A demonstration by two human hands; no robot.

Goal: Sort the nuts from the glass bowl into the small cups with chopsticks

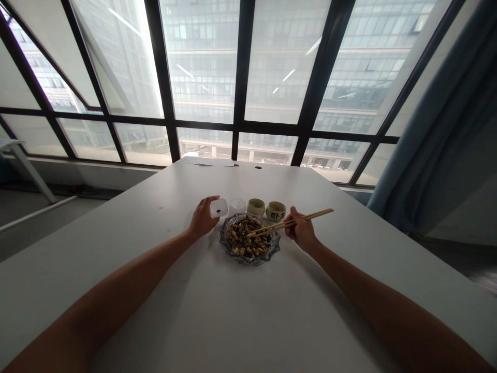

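A scalloped glass dish [224, 243] full of mixed nuts and seeds [248, 239] sits mid-table. My right hand [300, 229] grips a pair of wooden chopsticks [295, 221], their tips resting in the nuts. My left hand [202, 217] is closed round a small white square cup [219, 207], tilted toward me with a dark bit inside. Behind the dish stand a second clear square cup [236, 206] and two small ceramic cups [256, 207], one with dark characters on it [275, 211].
The white table [217, 311] runs back to a large black-framed window. Papers [209, 161] lie at its far edge beside a small round hole. A blue curtain [446, 129] hangs at the right. Another table's leg shows at the far left.
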